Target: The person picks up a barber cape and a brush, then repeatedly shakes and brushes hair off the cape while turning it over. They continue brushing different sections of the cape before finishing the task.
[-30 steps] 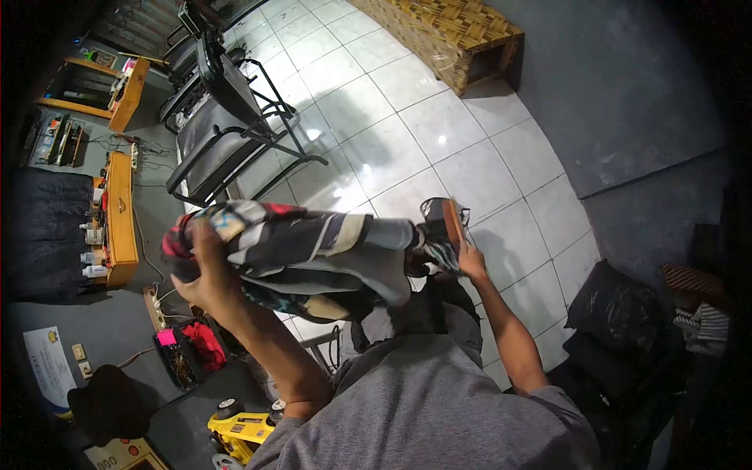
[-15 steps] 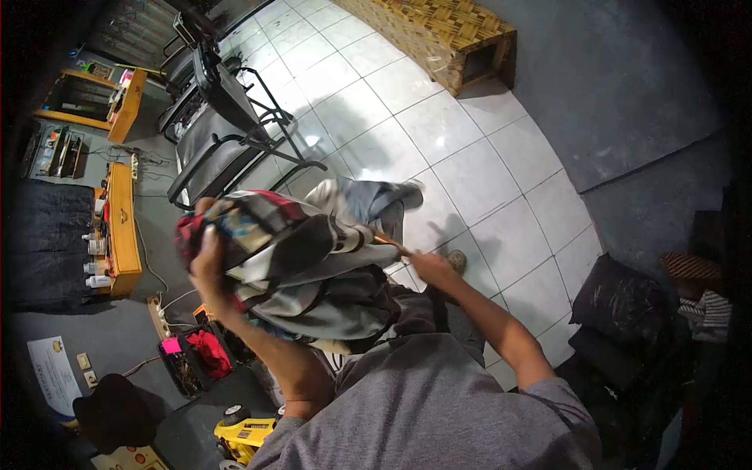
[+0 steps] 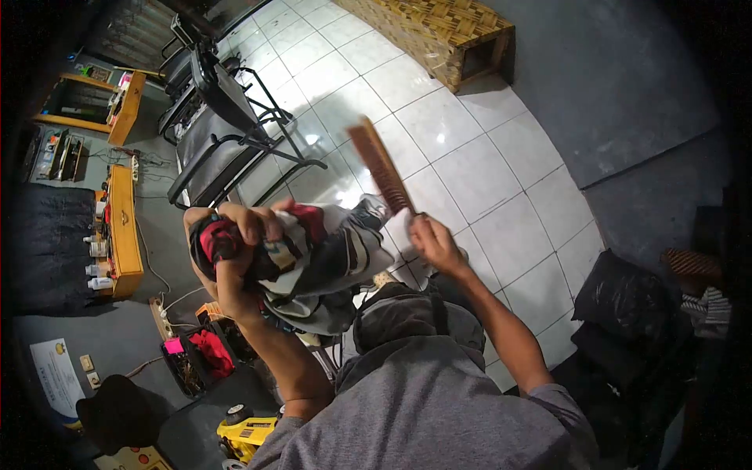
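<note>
A bundled patterned cloth (image 3: 313, 254) in red, white, grey and black hangs in front of my body. My left hand (image 3: 239, 235) is closed on its gathered end, at the left. My right hand (image 3: 433, 241) grips the lower end of a brown brush with bristles along one side (image 3: 381, 166), which points up and to the left. The cloth's right edge lies close to the brush and my right hand; whether they touch is unclear.
Black chairs (image 3: 215, 133) stand at the upper left on the white tiled floor (image 3: 446, 141). Wooden shelves (image 3: 124, 227) with bottles line the left wall. A woven bench (image 3: 446, 39) is at the top, dark bags (image 3: 627, 298) at the right, a yellow tool (image 3: 247, 435) at the bottom.
The brush has come into clear view, raised above my right hand. The cloth is bunched smaller, and my left hand has turned and closed round its end.
</note>
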Motion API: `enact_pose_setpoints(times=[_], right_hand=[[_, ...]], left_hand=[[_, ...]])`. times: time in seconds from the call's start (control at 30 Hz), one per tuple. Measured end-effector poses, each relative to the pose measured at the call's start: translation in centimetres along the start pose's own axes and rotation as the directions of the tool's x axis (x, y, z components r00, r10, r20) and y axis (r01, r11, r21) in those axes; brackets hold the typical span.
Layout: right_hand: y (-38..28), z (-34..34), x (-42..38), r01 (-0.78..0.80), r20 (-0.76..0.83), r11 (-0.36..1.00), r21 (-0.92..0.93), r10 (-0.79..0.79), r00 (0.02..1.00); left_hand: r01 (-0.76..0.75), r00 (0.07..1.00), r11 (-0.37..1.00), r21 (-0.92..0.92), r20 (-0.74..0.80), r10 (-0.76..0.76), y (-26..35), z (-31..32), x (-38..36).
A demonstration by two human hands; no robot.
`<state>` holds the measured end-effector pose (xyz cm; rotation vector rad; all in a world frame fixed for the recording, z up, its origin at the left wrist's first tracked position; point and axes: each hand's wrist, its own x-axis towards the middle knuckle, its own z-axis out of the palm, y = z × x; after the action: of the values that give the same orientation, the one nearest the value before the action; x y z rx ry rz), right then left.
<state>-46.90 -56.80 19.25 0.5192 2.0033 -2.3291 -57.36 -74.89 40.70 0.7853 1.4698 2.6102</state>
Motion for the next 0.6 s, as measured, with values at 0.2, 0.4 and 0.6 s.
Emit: enact_pose_setpoints(times=[0.2, 0.4, 0.6], right_hand=[[-5.6, 3.1, -0.9, 0.186, 0.440, 0.973, 0.137, -0.228, 0.869], [13.6, -4.1, -1.1, -0.151, 0.091, 0.561, -0.814, 0.380, 0.920], [17.1, -9.6, -5.5, -0.623, -0.537, 0.155, -0.767, 0.378, 0.755]], left_hand=[[0.052, 0.813, 0.988, -0.145, 0.581, 0.043, 0.9, -0.7, -0.7], [0.070, 0.795, 0.977, -0.202, 0.603, 0.068, 2.6, -4.5, -0.6], [0.105, 0.714, 0.971, -0.213, 0.696, 0.075, 2.2, -4.8, 0.1]])
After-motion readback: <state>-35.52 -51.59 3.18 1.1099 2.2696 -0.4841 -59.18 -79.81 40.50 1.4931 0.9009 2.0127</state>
